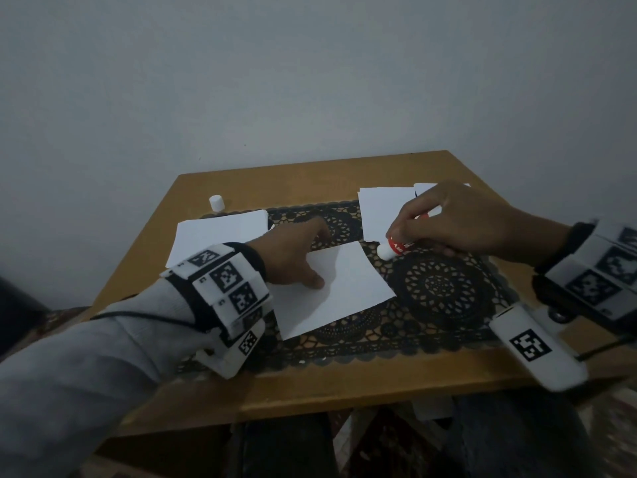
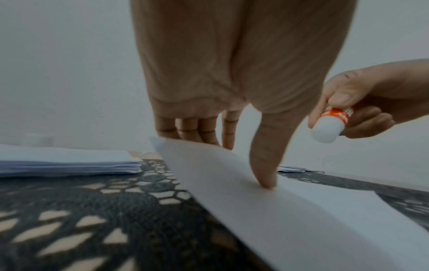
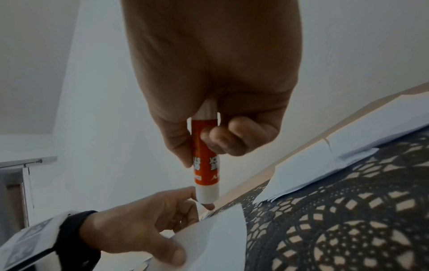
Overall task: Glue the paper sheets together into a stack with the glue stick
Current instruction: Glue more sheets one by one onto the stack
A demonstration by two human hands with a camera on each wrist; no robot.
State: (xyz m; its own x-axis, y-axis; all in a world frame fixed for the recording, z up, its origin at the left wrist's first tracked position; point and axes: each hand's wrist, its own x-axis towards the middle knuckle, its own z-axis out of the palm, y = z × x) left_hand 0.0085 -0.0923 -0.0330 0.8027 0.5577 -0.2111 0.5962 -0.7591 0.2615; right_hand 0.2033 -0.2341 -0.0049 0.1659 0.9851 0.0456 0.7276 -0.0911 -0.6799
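Observation:
A white paper sheet [image 1: 331, 288] lies skewed on the middle of the black lace mat [image 1: 441, 288]. My left hand [image 1: 320, 253] holds its far left edge, thumb pressing on top and fingers behind the raised edge [image 2: 185, 146]. My right hand [image 1: 431, 229] grips a red-and-white glue stick [image 1: 396, 246], its white end [image 2: 325, 130] pointing down and left just beyond the sheet's far right corner, clear of the paper. In the right wrist view the glue stick [image 3: 206, 174] hangs above the left hand's fingertips.
A stack of white sheets [image 1: 220, 232] sits at the far left, more sheets [image 1: 382, 208] at the far right. A small white cap [image 1: 216, 203] stands behind the left stack. The wooden table [image 1: 344, 384] ends close in front of me.

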